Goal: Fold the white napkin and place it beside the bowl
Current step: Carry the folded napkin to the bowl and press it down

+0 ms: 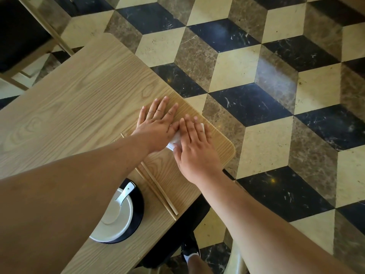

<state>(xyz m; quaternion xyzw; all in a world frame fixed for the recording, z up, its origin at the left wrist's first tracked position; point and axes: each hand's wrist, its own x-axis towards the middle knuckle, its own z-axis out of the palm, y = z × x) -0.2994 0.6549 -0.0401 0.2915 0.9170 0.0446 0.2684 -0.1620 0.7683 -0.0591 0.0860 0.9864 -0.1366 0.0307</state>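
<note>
Both hands lie flat on the wooden tabletop (pixel 79 91), near its far corner. The left hand (pixel 156 127) is open, fingers spread, palm down. The right hand (pixel 194 143) is open too and presses flat. The white napkin (pixel 176 139) is under and between them, so only a small white bit shows in the gap and a tiny edge past the right fingers. It looks already folded small, and the hands seem to be pressing the fold down. The white bowl (pixel 116 220) sits on a dark plate (pixel 139 206) closer to the person, partly hidden by the left arm, with a white spoon (pixel 125 191) in it. Two wooden chopsticks (pixel 158 189) lie between the bowl and the napkin. The napkin is well apart from the bowl, so it is not yet put in place. The napkin is likely very light, soft and thin. It could slide on the smooth wood or pop open when let go. A good way to lift it would be pinching the folded edge, so the layers stay together.
</note>
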